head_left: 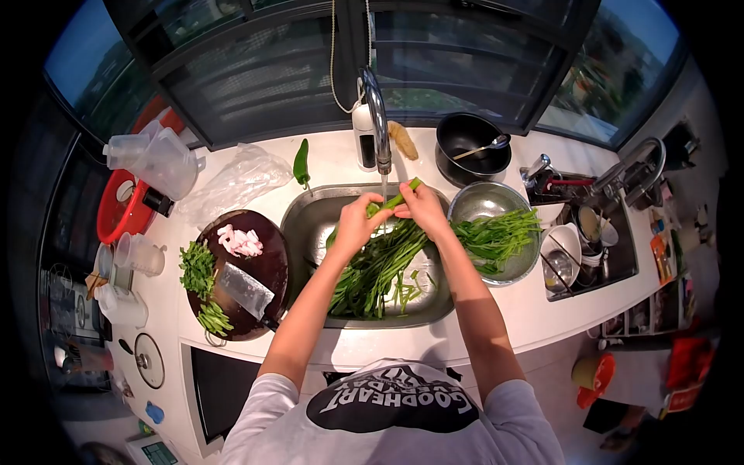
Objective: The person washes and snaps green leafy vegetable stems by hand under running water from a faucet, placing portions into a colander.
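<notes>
Over the sink (316, 192), my left hand (358, 223) and my right hand (422, 208) are both closed around green vegetable stalks (403, 195). The thick ends point up to the right, just beside the thin stream of water from the faucet (378, 128). Below my hands, a heap of long leafy greens (372, 275) lies in the basin, with loose bits to its right. More greens (500, 235) fill a metal bowl (467, 199) at the sink's right, near my right forearm. My fingers partly hide the stalks.
Left of the sink, a round dark cutting board (271, 240) carries a cleaver (245, 291), pale pink meat pieces (240, 241) and chopped greens (198, 269). Behind stand a green chili pepper (301, 161), a white bottle (363, 128) and a black pot (457, 143). Dishes (559, 256) crowd the right basin.
</notes>
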{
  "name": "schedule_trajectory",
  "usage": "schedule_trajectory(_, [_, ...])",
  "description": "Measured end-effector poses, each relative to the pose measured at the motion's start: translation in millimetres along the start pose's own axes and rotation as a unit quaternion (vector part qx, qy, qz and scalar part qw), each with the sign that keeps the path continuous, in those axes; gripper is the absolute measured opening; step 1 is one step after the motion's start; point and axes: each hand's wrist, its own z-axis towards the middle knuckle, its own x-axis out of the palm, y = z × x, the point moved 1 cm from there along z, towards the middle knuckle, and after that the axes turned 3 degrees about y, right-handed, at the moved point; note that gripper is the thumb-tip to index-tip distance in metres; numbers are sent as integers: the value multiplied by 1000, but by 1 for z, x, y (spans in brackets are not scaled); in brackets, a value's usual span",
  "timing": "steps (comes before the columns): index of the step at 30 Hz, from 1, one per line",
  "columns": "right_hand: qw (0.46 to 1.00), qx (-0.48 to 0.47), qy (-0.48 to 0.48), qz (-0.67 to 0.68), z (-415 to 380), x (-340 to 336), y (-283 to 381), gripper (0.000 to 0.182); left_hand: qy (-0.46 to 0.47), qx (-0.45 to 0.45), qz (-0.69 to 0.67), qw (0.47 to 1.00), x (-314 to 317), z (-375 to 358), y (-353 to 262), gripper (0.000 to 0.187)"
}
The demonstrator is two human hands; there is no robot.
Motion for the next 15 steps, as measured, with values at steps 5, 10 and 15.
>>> schedule_trajectory(5, [985, -85, -25, -146, -5, 6, 9, 32, -52, 131, 129, 982, 14, 5, 7, 22])
schedule_trajectory(10, [965, -79, -31, -247, -9, 9, 18, 33, -38, 174, 189, 966, 13, 4, -11, 16])
schedule_trajectory(15, [999, -25, -12, -42, -4, 16, -2, 32, -91, 139, 120, 979, 20, 6, -2, 17])
